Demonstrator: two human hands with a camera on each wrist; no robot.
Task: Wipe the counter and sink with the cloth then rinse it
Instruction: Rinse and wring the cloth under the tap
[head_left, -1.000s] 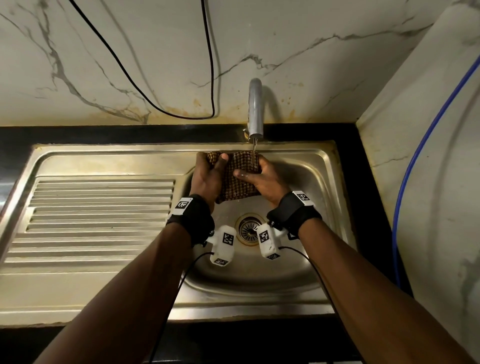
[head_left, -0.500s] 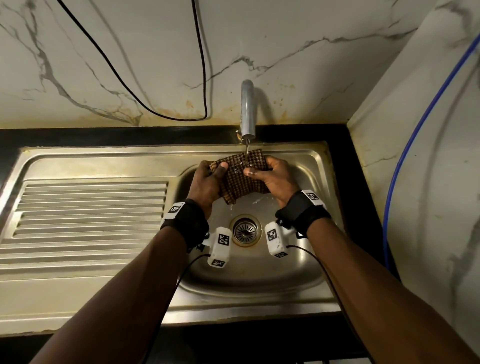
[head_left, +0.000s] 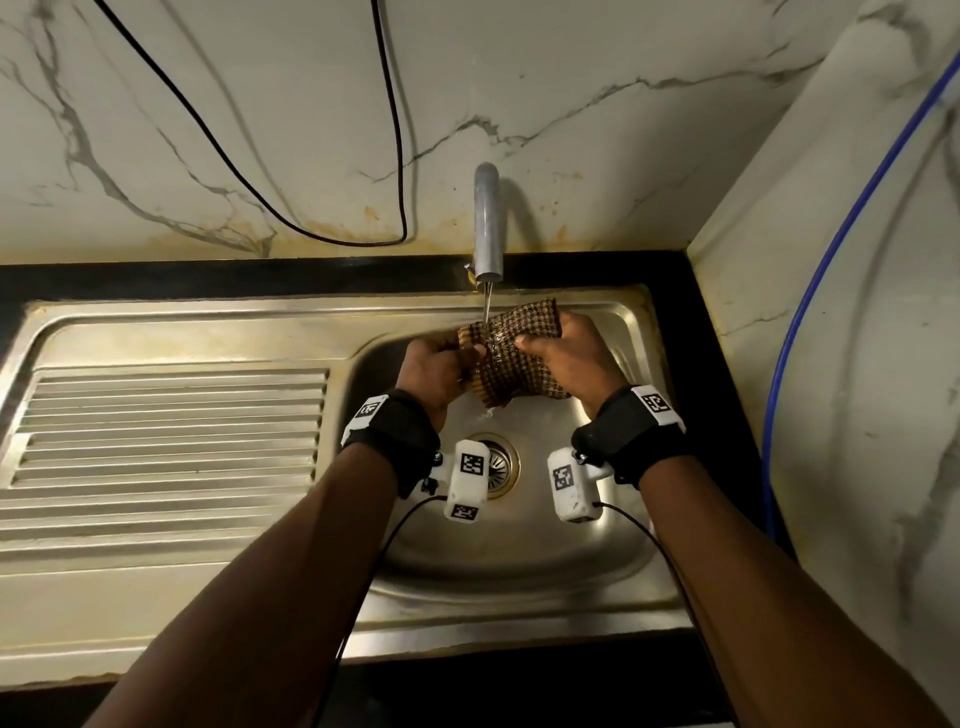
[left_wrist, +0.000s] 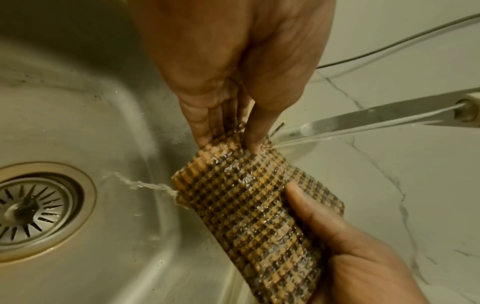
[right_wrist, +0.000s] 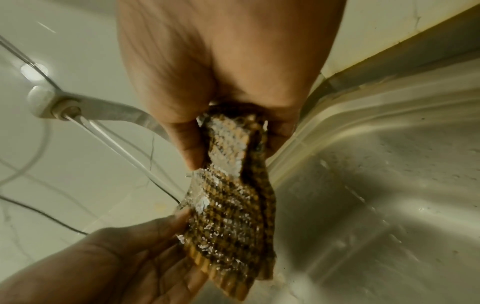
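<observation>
A brown checked cloth (head_left: 511, 356) hangs folded between both hands under the tap (head_left: 488, 228), over the steel sink basin (head_left: 519, 551). A thin stream of water falls on its top edge and runs off its lower corner. My left hand (head_left: 439, 371) grips the cloth's left end; its fingers (left_wrist: 205, 127) pinch the wet cloth (left_wrist: 249, 201). My right hand (head_left: 563, 358) holds the right end, thumb on top; the right wrist view shows the thumb and fingers clamping the soaked cloth (right_wrist: 231, 197).
The drain strainer (head_left: 496, 462) sits in the basin below the hands. A ribbed draining board (head_left: 171, 431) lies to the left. A black counter strip (head_left: 208, 278) runs behind the sink. A black cable (head_left: 395, 156) and a blue hose (head_left: 810, 291) hang on the marble walls.
Both hands have shifted the cloth a little to the right and tilted it, right end higher. The water stream now lands near the cloth's left part.
</observation>
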